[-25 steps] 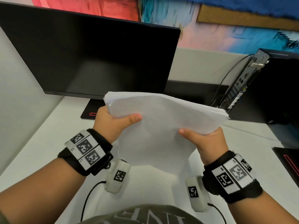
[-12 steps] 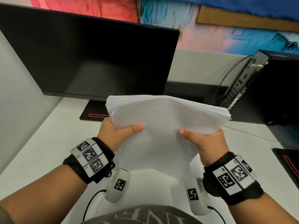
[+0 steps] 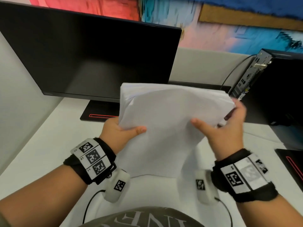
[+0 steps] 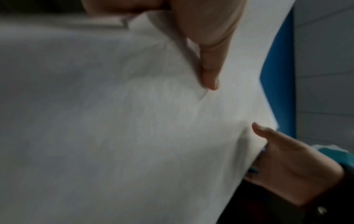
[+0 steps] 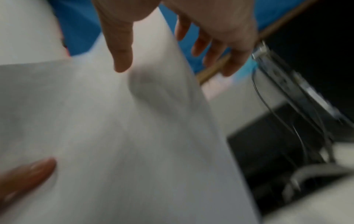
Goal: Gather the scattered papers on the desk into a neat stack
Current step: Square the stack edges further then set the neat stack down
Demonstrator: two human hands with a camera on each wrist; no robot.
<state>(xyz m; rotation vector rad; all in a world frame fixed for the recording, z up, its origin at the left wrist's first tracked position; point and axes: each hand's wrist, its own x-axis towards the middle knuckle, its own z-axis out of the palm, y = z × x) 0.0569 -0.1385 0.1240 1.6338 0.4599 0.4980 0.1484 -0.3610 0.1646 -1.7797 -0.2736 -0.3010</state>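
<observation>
**A:** What is in front of the person?

**B:** A thick stack of plain white paper sheets [image 3: 167, 122] is held up off the white tabletop [image 3: 49, 145], tilted so its top face turns toward the person. It hangs in front of a large black computer monitor [image 3: 91, 59] with a dark screen, whose flat black base with a red line [image 3: 100, 114] rests on the tabletop behind the stack.

**A:** How does the left hand hold it?

**B:** The left hand [image 3: 118, 133] grips the stack's lower left part. Its thumb lies across the top sheet, and the fingers are hidden beneath the paper. The grip is closed around the stack.

**A:** And the right hand?

**B:** The right hand [image 3: 224, 128] is at the stack's right side. Its thumb presses on the top sheet, while its fingers [image 5: 214, 50] are spread and fairly straight beside the right edge of the paper. This hand is blurred, so I cannot tell whether those fingers touch the edge. Its grip looks loose and wide, not clamped.

**A:** What else is nearby?

**B:** To the right stands a black desktop computer case [image 3: 278, 89] with a thin black cable [image 3: 232, 71] running to its back panel. Both wrists wear black bands with white square-patterned markers. A colourful red, blue and pink wall painting [image 3: 229, 30] fills the background above a pale partition.
</observation>
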